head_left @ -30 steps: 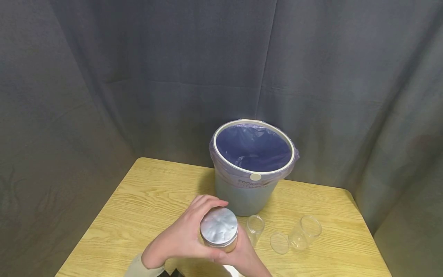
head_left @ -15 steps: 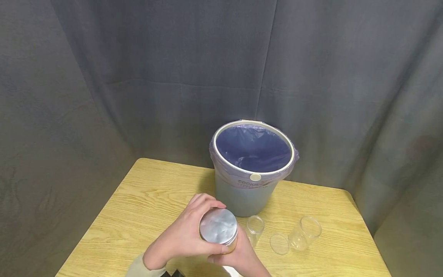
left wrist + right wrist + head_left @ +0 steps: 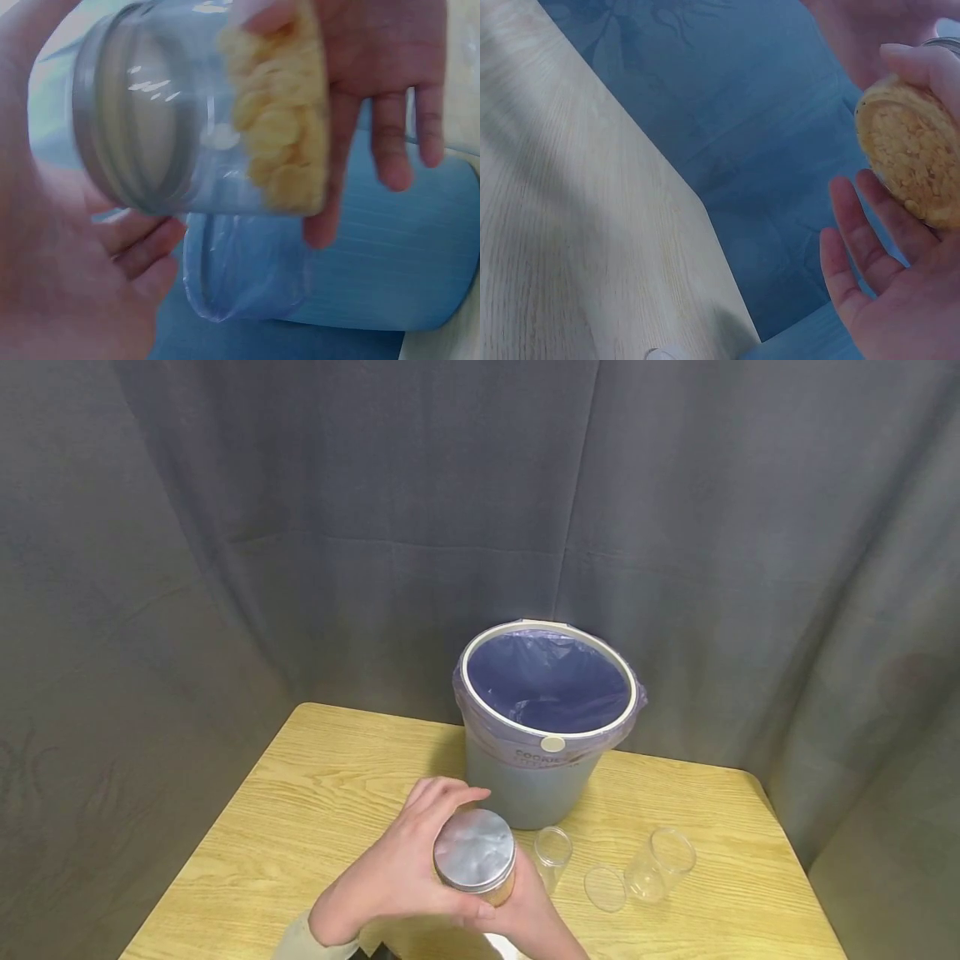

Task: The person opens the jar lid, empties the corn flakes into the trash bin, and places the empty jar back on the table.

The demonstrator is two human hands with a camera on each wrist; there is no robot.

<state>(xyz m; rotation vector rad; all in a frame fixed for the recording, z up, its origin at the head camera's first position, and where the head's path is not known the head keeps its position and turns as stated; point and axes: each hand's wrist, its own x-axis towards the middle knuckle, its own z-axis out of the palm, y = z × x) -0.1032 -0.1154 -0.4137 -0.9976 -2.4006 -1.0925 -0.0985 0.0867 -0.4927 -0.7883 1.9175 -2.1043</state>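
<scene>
A clear jar (image 3: pixel 214 112) with a silver metal lid (image 3: pixel 475 850) holds yellow flakes (image 3: pixel 277 135) at its base end. My left hand (image 3: pixel 397 868) curls round the lid, its thumb and index finger on opposite sides. In the head view, a slight gap shows between the index finger and the lid's edge. From the right, my right hand (image 3: pixel 528 906) grips the jar's lower part. Its thumb presses the jar's side in the left wrist view, while several fingers extend past the base. The jar's flake-filled base (image 3: pixel 911 154) faces the right wrist camera.
A grey bin (image 3: pixel 525 789) with a purple liner (image 3: pixel 551 685) stands behind the hands. To their right are a clear container (image 3: pixel 553 852), a clear round disc (image 3: pixel 604 888) and another clear container (image 3: pixel 660 864). The wooden table (image 3: pixel 300 793) meets dark curtains (image 3: pixel 420 568).
My left thumb and index finger have shifted round the lid, the index finger now slightly farther from its edge. The jar has stayed nearly in place between both hands.
</scene>
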